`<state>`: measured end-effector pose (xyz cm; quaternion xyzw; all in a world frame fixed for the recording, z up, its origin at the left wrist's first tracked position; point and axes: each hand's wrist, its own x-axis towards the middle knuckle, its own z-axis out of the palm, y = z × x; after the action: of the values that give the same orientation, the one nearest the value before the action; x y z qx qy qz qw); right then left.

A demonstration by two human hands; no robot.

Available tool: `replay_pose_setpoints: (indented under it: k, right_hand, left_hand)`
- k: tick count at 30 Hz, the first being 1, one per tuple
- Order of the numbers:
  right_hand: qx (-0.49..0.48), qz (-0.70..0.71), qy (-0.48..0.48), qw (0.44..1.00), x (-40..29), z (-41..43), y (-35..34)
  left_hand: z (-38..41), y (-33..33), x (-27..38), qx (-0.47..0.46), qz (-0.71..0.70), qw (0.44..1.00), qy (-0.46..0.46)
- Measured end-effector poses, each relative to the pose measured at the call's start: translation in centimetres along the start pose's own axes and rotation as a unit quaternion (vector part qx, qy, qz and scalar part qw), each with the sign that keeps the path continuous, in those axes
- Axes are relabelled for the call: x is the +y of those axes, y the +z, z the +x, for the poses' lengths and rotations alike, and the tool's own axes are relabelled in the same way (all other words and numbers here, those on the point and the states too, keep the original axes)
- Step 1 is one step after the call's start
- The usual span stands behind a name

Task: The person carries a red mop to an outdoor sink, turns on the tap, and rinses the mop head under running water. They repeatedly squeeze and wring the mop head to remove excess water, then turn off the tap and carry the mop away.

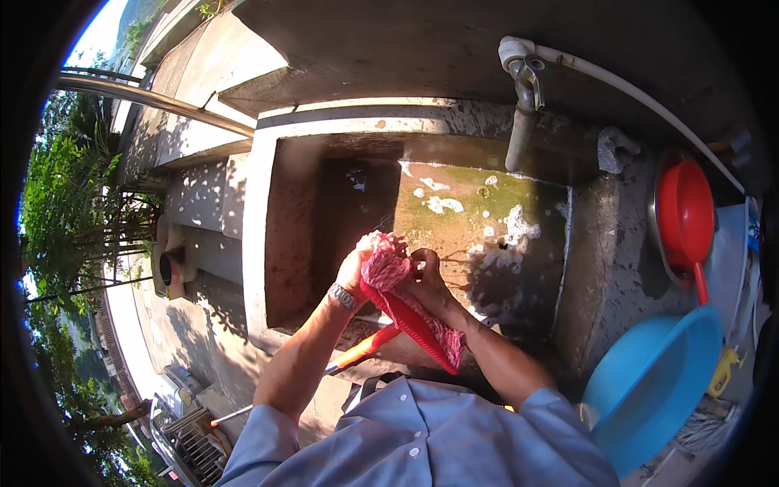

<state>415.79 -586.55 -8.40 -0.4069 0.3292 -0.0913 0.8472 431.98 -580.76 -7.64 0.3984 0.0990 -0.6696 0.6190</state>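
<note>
A mop head [420, 316] with a red backing and pink-and-white yarn is held above the near edge of a concrete wash basin [255, 219]. My left hand [355, 268], with a metal watch at the wrist, grips its bunched far end. My right hand [429, 286] has its fingers curled against the yarn on the right side, partly hidden by the mop head. Below it, an orange handle [365, 348] slants down to the left. Shallow water and patches of white foam [520, 225] lie in the basin. A metal tap [528, 85] with a pale spout juts over its far side.
To the right are a red pan-like vessel [684, 213], a large blue plastic basin [651, 389], a yellow bottle [722, 372] and grey mop strands [700, 426]. A white pipe [627, 88] runs along the wall. A metal pole [158, 100] reaches the basin's far left corner.
</note>
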Motion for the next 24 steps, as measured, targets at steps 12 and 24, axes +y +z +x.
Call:
replay_pose_setpoints:
  k: [12, 24]
  right_hand:
    - [0.007, 0.074, -0.008, 0.997, -0.4, 2.5, 0.9]
    - [0.176, -0.108, -0.102, 0.973, 1.6, 3.6, 1.7]
  left_hand:
    - [0.6, 1.1, -1.7, -0.046, -0.037, 0.998, -0.004]
    - [3.8, -3.5, -2.1, -0.14, 0.082, 0.987, 0.009]
